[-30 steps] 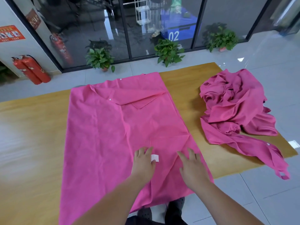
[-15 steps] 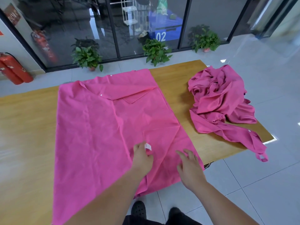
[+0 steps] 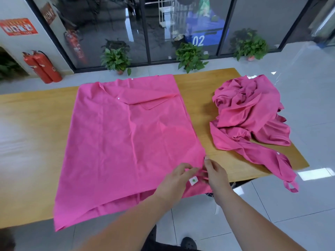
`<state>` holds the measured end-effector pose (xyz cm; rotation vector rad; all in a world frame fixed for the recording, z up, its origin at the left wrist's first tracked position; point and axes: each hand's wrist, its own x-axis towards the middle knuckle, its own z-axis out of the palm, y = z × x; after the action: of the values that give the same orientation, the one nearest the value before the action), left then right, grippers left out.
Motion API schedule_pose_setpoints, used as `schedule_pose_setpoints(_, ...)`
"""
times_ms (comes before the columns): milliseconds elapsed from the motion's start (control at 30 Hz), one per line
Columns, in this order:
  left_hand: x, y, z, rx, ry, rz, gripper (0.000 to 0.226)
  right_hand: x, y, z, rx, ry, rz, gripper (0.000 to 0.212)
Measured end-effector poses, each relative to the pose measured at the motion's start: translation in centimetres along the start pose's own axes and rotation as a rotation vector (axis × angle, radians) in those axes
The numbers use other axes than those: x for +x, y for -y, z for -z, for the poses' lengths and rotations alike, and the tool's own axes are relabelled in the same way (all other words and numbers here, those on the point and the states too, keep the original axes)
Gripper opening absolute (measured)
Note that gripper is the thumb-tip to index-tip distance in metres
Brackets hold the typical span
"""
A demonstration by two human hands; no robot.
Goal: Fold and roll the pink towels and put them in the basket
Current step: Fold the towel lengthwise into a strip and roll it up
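Only legible: white "02" on blue box [image 3: 213, 33] in bkgd; red wall sign [image 3: 18, 27] txt too blurry.

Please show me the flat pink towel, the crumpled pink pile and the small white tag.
Flat pink cloth towel [image 3: 126, 142]: head view, smooth middle.
Crumpled pink cloth pile [image 3: 248, 109]: head view, bunched top.
Small white square tag [image 3: 193, 180]: head view, its centre.

1. The spread towel [image 3: 126, 142] is plain bright pink; its small label [image 3: 193, 181] is white with a green mark.
2. The crumpled towel pile [image 3: 248, 113] is a deeper pink.
3. The table [image 3: 36, 124] shows honey-yellow wood grain.
4. The fire extinguishers [image 3: 43, 67] are red; the potted plants [image 3: 190, 55] are green.
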<state>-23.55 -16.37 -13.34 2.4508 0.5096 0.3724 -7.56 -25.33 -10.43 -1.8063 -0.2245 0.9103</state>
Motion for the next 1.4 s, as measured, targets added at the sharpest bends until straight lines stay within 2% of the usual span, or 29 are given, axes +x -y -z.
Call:
schedule_pose_setpoints(67,-0.7,-0.2,-0.5,0.056,0.033,-0.037,0.065,0.4,0.1,0.7,-0.014,0.019,-0.048,0.051)
schedule_pose_setpoints(167,-1.4,-0.4,-0.5,0.149,0.028,-0.057,0.062,1.1,0.1,1.0,0.06,0.038,-0.152,0.057)
schedule_pose_setpoints(233,-1.9,-0.6,-0.3,0.185,0.018,-0.062,0.062,1.5,-0.2,0.9,-0.017,0.054,-0.19,0.063)
schedule_pose_setpoints(333,-2.5,-0.9,-0.1,0.229,0.007,-0.01,0.064,1.2,0.3,0.7,-0.096,0.043,-0.123,0.017)
schedule_pose_setpoints(400,-3.1,-0.6,0.1,0.273,-0.064,0.107,0.065,1.5,1.7,0.2,-0.048,0.061,-0.07,0.017)
schedule_pose_setpoints(500,-4.6,0.4,1.9,0.345,-0.233,0.32,0.049,1.0,4.9,-0.6,0.155,0.231,0.093,0.018)
schedule_pose_setpoints(567,-6.0,1.1,3.6,0.373,-0.313,0.396,0.046,0.9,5.7,-0.1,0.266,0.289,0.121,0.018)
schedule_pose_setpoints(633,-7.4,1.8,4.9,0.45,-0.306,0.414,0.048,1.6,4.5,1.3,0.192,0.225,0.09,0.018)
schedule_pose_setpoints(700,-8.7,2.4,5.1,0.548,-0.239,0.404,0.046,2.4,1.8,2.8,-0.015,0.105,0.002,0.012)
schedule_pose_setpoints(800,-10.7,3.2,3.5,0.61,-0.148,0.434,0.044,2.4,-1.4,4.2,-0.232,0.043,-0.118,0.004)
schedule_pose_setpoints(900,-11.9,2.7,2.6,0.577,-0.21,0.497,0.041,1.7,-1.4,4.3,-0.143,0.074,-0.074,0.012)
schedule_pose_setpoints(1000,-12.2,1.4,3.2,0.532,-0.389,0.545,0.019,0.7,0.5,3.9,0.184,0.212,0.08,0.015)
schedule_pose_setpoints(1067,-12.6,1.2,3.7,0.539,-0.42,0.567,0.012,0.6,0.4,4.3,0.332,0.215,0.099,0.018)
schedule_pose_setpoints(1133,-13.3,1.8,3.5,0.576,-0.345,0.581,0.015,0.6,-1.0,4.9,0.222,0.139,0.029,0.017)
schedule_pose_setpoints(1233,-14.5,2.4,2.4,0.607,-0.184,0.613,0.032,0.6,-4.4,6.0,-0.043,0.026,-0.087,0.011)
schedule_pose_setpoints(1333,-15.4,2.3,1.3,0.552,-0.133,0.744,0.024,0.3,-6.6,6.4,-0.12,-0.026,-0.107,0.011)
schedule_pose_setpoints(1400,-15.9,2.0,0.7,0.466,-0.17,0.872,0.015,0.1,-7.6,6.6,-0.154,-0.061,-0.106,0.013)
